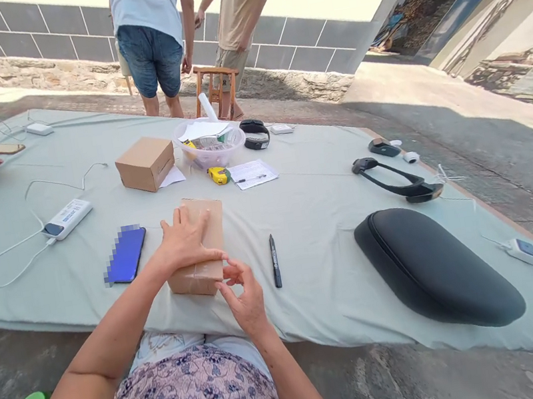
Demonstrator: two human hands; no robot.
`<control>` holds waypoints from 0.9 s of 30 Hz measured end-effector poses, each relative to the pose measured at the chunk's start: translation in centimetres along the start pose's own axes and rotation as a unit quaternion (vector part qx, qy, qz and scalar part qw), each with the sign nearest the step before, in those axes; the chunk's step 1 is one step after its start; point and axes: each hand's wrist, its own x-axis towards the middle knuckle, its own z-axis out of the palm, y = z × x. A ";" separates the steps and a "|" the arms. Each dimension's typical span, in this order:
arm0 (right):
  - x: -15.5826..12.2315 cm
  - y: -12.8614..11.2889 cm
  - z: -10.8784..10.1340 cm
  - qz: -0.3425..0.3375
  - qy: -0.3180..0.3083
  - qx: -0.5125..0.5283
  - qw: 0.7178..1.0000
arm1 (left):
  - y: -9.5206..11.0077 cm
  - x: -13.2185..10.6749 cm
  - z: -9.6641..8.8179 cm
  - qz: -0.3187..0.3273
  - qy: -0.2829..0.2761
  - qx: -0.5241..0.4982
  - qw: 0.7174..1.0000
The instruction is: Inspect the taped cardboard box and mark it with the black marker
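Note:
A small brown cardboard box (210,225) lies near the front edge of the cloth-covered table. My left hand (185,243) rests on its top with the fingers spread, the thumb reaching toward the near right edge. At that near right corner is my right hand (243,291), thumb and fingers drawn together against the box. Whatever is between those fingertips is hidden or too small to make out. A shiny strip, perhaps clear tape, crosses the box's near end. Right of the box lies a black marker pen (275,262); on the left is a phone with a blue screen (127,255).
Beyond are another cardboard box (146,164), a clear plastic basin (212,157), a yellow tape measure (219,175) and a paper (263,176) with a pen. A black cushion-like case (434,267) and a black headset (396,186) lie right. A cabled power bank (67,219) lies left. People stand behind.

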 end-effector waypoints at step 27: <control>2.4 5.6 -3.9 0.011 -0.135 -0.185 0.973 | 0.9 5.2 -0.7 0.240 -0.077 -0.008 0.968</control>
